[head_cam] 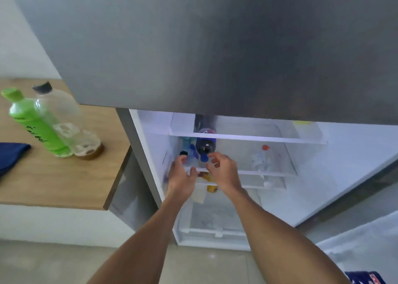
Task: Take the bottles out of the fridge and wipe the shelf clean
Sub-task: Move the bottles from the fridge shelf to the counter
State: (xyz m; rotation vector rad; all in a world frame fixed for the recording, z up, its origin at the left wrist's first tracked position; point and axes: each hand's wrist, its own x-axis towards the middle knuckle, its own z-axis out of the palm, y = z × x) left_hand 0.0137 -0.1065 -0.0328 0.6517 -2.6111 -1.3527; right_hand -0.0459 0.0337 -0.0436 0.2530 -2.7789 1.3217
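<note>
A single head-worn view is given, aimed forward and steeply down into the open fridge (237, 154). The shelves are seen close, at 12 o'clock; a counter (64, 176) is caught at 9 o'clock.

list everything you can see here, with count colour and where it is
green bottle: 1, bright green with green cap, standing on the wooden counter, left
clear bottle: 1, see-through with dark cap, on the counter beside the green one
blue cloth: 1, dark blue, counter's left edge
wooden counter: 1, light brown, left of the fridge
dark bottle: 1, dark with blue cap, lying on the fridge shelf
pale blue bottle: 1, black cap, left of the dark one
clear bottle with red cap: 1, right side of the shelf
fridge shelf: 1, clear
left hand: 1, at the shelf edge, open
right hand: 1, by the blue cap, open
</note>
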